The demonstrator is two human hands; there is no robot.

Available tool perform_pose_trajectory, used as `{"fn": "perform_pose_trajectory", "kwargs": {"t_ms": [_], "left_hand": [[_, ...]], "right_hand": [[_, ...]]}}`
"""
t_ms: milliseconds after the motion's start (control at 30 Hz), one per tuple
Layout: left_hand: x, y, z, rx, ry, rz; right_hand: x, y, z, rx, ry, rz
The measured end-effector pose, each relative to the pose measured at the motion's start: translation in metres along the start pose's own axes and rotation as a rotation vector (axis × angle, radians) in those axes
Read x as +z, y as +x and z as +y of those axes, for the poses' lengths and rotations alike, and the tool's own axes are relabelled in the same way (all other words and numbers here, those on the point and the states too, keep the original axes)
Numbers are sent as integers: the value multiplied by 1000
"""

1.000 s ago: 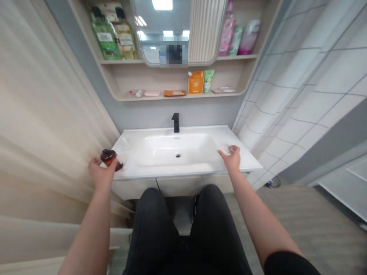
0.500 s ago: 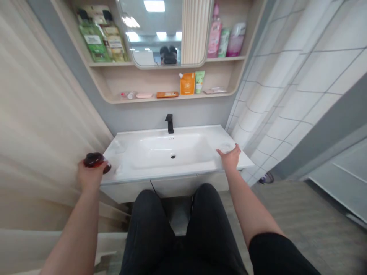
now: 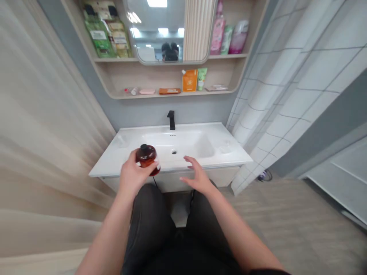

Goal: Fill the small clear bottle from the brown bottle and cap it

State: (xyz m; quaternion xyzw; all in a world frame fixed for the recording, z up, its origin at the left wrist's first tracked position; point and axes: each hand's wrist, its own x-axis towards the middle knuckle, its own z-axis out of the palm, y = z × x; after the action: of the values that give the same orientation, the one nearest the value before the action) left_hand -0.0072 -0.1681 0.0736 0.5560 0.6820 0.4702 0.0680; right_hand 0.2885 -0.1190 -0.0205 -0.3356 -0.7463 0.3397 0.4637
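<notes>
The amber bottle (image 3: 147, 157) has just been swung in to lower centre of the frame, over the front edge of the white basin counter (image 3: 226, 160), clenched in the left hand (image 3: 133, 173), with the right hand (image 3: 197, 177) held open and empty beside it

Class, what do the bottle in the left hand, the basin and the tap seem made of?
The bottle: glossy translucent amber plastic or glass, unclear which. The basin: probably glazed ceramic, smooth white with shine. The tap: probably matte black metal, dull-surfaced.
</notes>
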Motion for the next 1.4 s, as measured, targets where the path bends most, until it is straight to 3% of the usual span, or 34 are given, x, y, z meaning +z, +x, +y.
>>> {"fn": "perform_pose_trajectory", "kwargs": {"t_ms": [100,200,333,467,567,800,1067,1233,1400], "left_hand": [[44,-35,29,56,-147,-154],[66,-61,41,170,-242,-231],[57,-68,41,323,-334,-345],[41,-57,43,307,-516,-560],[39,-53,47,314,-585,-629],[39,-59,49,310,-641,-657],[55,-67,55,62,-657,-457],[51,-69,52,110,-785,-577],[57,-68,54,66,-551,-362]], "right_hand": [[30,-2,-28,30,149,-82],[39,-7,-31,92,217,-5],[28,-22,-20,119,246,24],[22,-35,-16,108,315,-47],[23,-39,-19,93,310,-71],[22,-41,-30,135,288,-98],[29,-39,-36,173,305,-82],[26,-40,-36,190,237,-68],[35,-44,-32,196,289,-92]]}}
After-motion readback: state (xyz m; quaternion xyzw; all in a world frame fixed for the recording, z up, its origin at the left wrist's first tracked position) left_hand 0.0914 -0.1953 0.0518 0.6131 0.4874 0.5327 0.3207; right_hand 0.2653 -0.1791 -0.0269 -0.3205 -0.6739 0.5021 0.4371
